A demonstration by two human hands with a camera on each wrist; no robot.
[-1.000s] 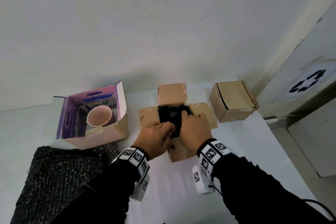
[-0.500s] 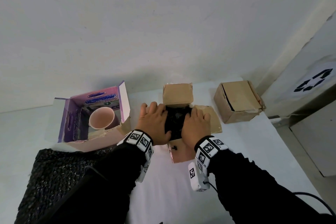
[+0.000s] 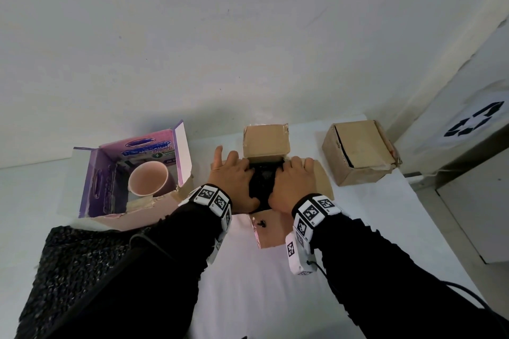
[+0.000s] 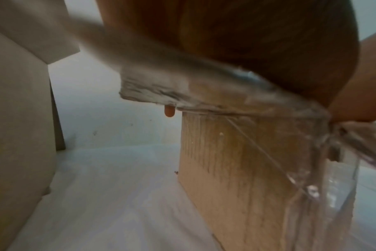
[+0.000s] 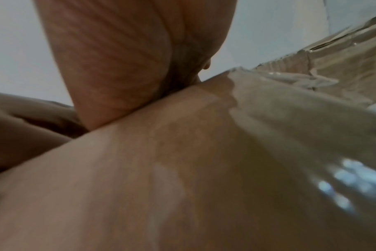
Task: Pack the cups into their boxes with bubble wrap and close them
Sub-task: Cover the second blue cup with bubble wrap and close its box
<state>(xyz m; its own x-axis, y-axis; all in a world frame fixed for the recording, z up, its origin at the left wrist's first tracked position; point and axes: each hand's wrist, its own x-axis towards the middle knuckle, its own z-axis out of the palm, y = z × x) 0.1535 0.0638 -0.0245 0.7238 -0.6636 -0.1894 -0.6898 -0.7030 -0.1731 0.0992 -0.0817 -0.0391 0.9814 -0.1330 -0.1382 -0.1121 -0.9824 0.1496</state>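
Observation:
An open brown box [image 3: 271,231] stands mid-table with its flaps spread; its far flap [image 3: 265,140] stands up. A bundle of black bubble wrap [image 3: 263,181] sits in its mouth; no cup shows inside it. My left hand [image 3: 234,173] lies flat over the left flap and the bundle's left side, fingers spread. My right hand [image 3: 292,176] presses the bundle's right side and the right flap. In the left wrist view the palm [image 4: 247,42] bears on a taped flap above the box wall [image 4: 236,169]. A pink cup [image 3: 148,181] stands unwrapped in an open purple box [image 3: 91,187].
A closed brown box [image 3: 358,151] sits at the back right near the wall. A sheet of black bubble wrap [image 3: 68,270] lies at the front left. The white table [image 3: 385,228] ends at the right beside a grey cabinet with a recycling sign [image 3: 473,124].
Both hands left the near side of the black bundle and moved forward and apart, now lying flat on either side of it. The bundle sits lower in the box.

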